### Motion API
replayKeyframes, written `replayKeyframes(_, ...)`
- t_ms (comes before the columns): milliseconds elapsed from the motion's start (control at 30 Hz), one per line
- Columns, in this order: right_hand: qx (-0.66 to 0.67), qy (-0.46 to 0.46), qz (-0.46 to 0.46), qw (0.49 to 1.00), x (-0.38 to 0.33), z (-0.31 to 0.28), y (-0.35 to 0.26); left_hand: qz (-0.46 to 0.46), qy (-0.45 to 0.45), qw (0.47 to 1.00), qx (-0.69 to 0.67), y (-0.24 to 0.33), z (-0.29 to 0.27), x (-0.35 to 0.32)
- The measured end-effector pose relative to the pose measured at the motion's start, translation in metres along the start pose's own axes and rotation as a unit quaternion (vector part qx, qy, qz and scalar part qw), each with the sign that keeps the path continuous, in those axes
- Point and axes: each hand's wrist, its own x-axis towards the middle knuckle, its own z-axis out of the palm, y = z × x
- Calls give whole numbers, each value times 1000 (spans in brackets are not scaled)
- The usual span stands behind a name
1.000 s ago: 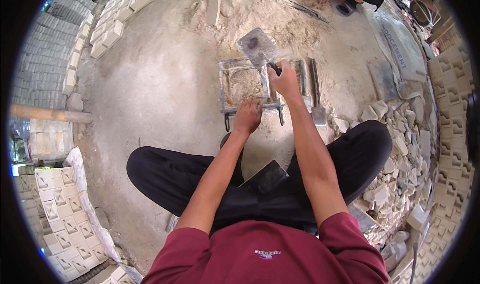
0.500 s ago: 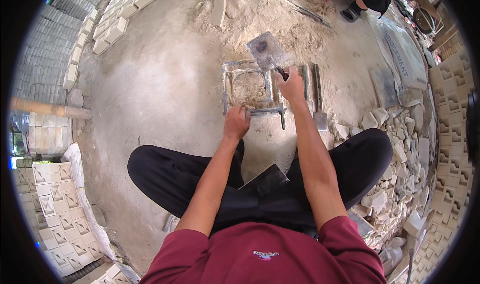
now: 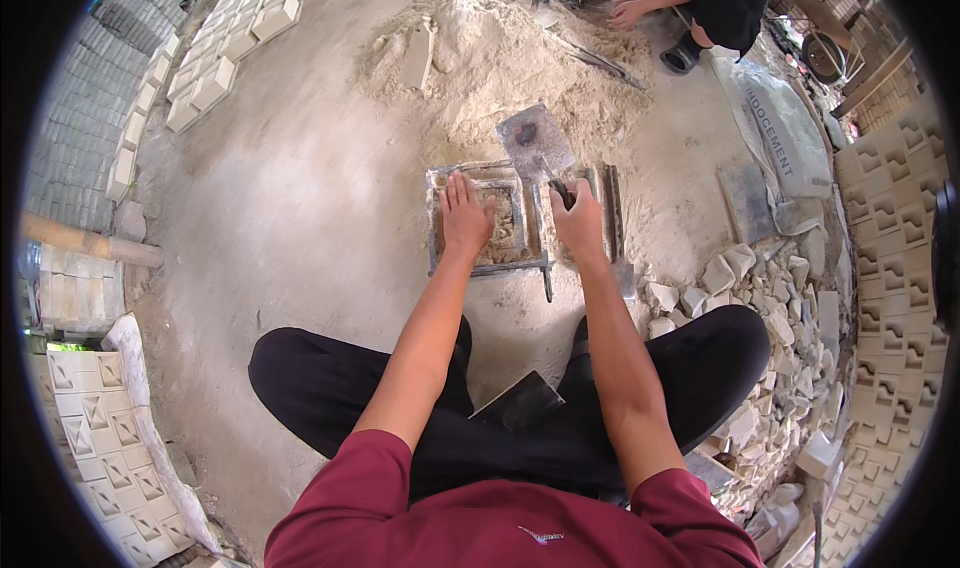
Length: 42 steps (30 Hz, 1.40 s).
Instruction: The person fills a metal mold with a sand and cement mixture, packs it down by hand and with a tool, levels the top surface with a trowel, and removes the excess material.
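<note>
In front of me on the floor lies a square metal mould [image 3: 500,267] filled with pale sandy mix [image 3: 508,226]. My left hand [image 3: 466,220] rests over the mould's left part, palm down, fingers stretched out; it hides some of the mix and frame there. My right hand [image 3: 578,216] grips the dark handle of a trowel [image 3: 540,146]. The flat, roughly square blade of that trowel points away from me, above the mould's far right corner, with a dark patch at its middle. A dark metal bar [image 3: 612,213] lies right of the mould.
Beyond the mould rises a heap of sandy mix [image 3: 500,68]. Another person's hands [image 3: 627,13] are at its far right side. Broken pale chunks [image 3: 770,318] lie by my right knee, near a printed sack [image 3: 775,133]. A dark plate [image 3: 518,402] sits between my legs. Patterned blocks [image 3: 895,258] stand stacked right.
My left hand has moved from the mould's near edge forward onto its left part, its fingers now straightened. The trowel stays in my right hand. The view has shifted slightly.
</note>
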Motion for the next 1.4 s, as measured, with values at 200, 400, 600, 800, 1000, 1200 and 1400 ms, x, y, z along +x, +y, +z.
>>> replayKeyframes(200, 3, 26, 13, 1000, 6, -14, 5, 122, -24, 991, -59, 51, -5, 1)
replayKeyframes(400, 10, 15, 40, 999, 9, -21, -2, 129, 59, 987, -74, 31, -16, 37)
replayKeyframes(600, 14, 18, 23, 999, 7, -19, 3, 88, -38, 995, -23, 15, -8, 51)
replayKeyframes(800, -1, 49, 37, 998, 16, -24, 14, 230, -64, 971, -14, 39, -6, 24)
replayKeyframes(1000, 24, 40, 23, 999, 15, -13, 8, 261, -97, 960, 35, 38, -13, -1)
replayKeyframes(1200, 34, 49, 31, 998, 16, -18, 4, 345, -95, 934, -3, 29, -19, -61)
replayKeyframes(1400, 18, 47, 33, 998, 12, -10, -9, 361, -128, 922, -46, 10, -27, -78)
